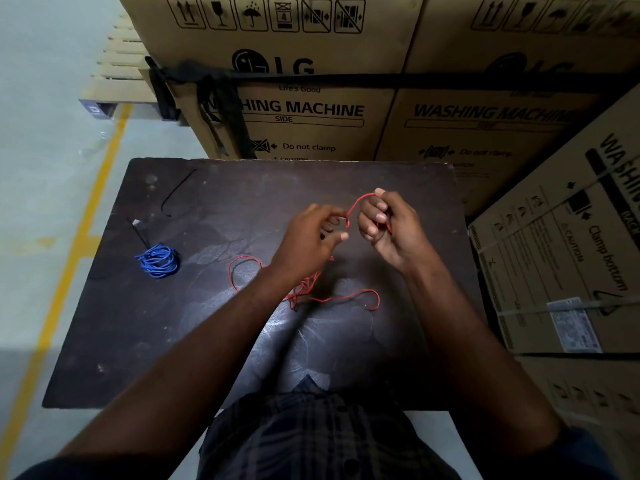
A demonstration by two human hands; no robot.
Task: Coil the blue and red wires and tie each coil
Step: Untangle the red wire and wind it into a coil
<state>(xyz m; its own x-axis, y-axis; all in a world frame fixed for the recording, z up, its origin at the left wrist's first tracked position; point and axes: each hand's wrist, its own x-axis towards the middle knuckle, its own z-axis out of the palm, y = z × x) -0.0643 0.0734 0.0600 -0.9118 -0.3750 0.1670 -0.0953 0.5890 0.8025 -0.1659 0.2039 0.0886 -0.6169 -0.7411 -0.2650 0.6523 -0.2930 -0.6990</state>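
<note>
— Two wires on that dark board [194,341], and only one is coiled. See the blue wire [158,260]? It lies in a tight bundle near the left edge, well apart from both hands.

— With a black tie [140,233] sticking out of it toward the far left corner?

— Yes, touching the coil's top. Whether it is cinched round the coil, I cannot tell. A second black tie [177,192] lies loose, further up by the far left corner.

— And the red wire [304,285]?

— Mostly a loose tangle in the middle of the board, with loops spilling left and right. One strand rises from it to the hands.

— Who has hold of it?

— The right hand [388,226] is curled nearly closed around the strand, which arches out over its fingers. The left hand [308,240] is half open, fingers bent, its fingertips meeting the strand just beside the right; it's blurred, so the grip isn't clear.

— Behind the board?

— Cardboard boxes [294,109] printed "WASHING MACHINE", stacked against the far edge.
</note>
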